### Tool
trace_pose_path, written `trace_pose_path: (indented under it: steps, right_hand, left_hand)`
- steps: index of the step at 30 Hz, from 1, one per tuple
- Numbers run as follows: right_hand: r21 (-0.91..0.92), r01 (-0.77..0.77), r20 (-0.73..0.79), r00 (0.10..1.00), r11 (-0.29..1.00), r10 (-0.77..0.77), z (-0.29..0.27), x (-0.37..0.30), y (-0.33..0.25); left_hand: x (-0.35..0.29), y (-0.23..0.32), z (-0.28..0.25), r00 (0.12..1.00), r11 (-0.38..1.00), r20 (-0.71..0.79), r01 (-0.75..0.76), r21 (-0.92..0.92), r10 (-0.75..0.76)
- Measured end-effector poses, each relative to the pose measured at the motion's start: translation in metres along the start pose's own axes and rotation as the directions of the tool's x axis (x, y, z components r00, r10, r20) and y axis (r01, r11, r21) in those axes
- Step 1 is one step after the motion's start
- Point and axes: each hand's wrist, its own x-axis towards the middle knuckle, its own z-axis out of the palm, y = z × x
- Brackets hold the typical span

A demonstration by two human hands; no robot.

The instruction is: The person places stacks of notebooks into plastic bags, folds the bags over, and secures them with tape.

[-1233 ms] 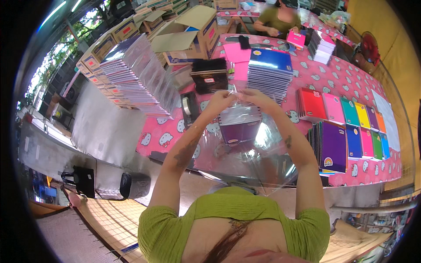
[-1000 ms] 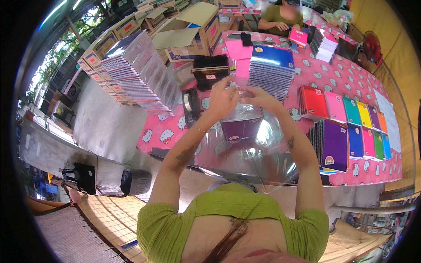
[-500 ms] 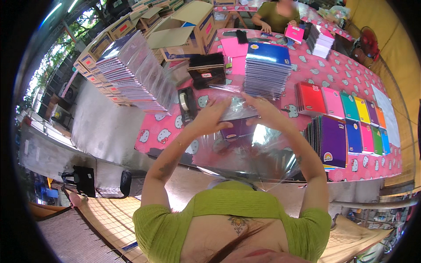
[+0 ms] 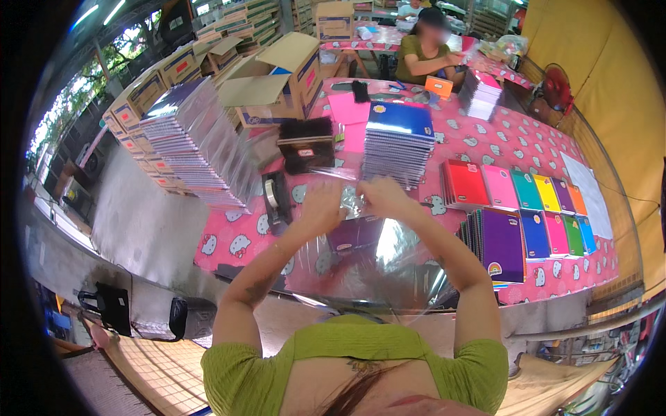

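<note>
One wide head-worn fisheye view — downward and forward, close above the pink table's (image 4: 485, 144) near edge.

Print on the wrapped notebook (image 4: 354, 234) is unreadable. The purple notebook (image 4: 505, 243) bears a rainbow sticker (image 4: 494, 269), the red notebook (image 4: 466, 188) a pink sticker (image 4: 472, 167), the blue notebook (image 4: 402, 119) a yellow sticker (image 4: 379, 108). The dark box (image 4: 295, 163) has a pale label (image 4: 306, 152), the open carton (image 4: 302, 87) a pink label (image 4: 311, 78) and blue print (image 4: 259, 119).

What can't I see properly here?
All in the head view:
Far part of the purple notebook: hidden by the left hand, right hand and shiny clear film.
Whether the hands grip anything: too blurred.
Bottom of the open box: hidden by its sides.
</note>
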Motion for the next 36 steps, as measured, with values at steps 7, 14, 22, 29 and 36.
trace_pose_path:
  steps: [7,14,22,29,36]
  right_hand:
    - [0.719,-0.323,0.297,0.943,0.615,0.149,0.029,-0.001,0.047]
    - [0.783,-0.356,0.260,0.933,0.511,0.251,0.032,-0.010,0.038]
    - [0.785,-0.331,0.176,0.930,0.524,0.324,0.049,-0.007,0.047]
    - [0.773,-0.360,0.200,0.920,0.523,0.337,0.041,-0.007,0.043]
    - [0.741,-0.364,0.177,0.916,0.564,0.360,0.035,-0.003,0.030]
  left_hand:
    - [0.038,-0.064,0.029,0.789,0.471,0.582,0.445,-0.762,0.197]
    - [0.027,-0.069,0.049,0.668,-0.101,0.438,0.480,-0.871,-0.602]
    - [-0.142,-0.143,0.059,0.414,0.040,0.296,0.634,-0.772,-0.861]
    - [-0.167,-0.097,0.100,0.266,-0.061,0.138,0.277,-0.959,-0.954]
    - [-0.147,-0.132,-0.001,0.597,0.572,-0.058,0.789,0.224,-0.800]
